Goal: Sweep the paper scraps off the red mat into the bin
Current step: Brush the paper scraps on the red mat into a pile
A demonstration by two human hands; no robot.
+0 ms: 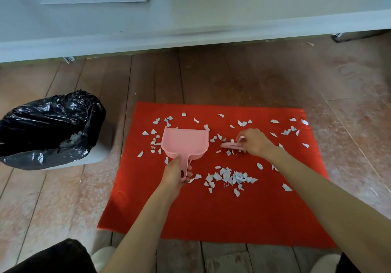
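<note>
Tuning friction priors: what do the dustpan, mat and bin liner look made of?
Dustpan: pink moulded plastic, smooth matte, by its uniform colour and thin raised rim. Red mat: probably felt or thin fabric; flat, no shine. Bin liner: thin black plastic film, glossy and crinkled.

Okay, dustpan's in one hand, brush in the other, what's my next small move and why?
Probably draw the brush in your right hand leftward toward the dustpan your left hand holds: scraps lie between them, and the pan looks empty.

The brown wooden plank floor (264, 77) carries a red rectangular mat (211, 213) and a grey bin lined with black plastic bag (48, 128).
</note>
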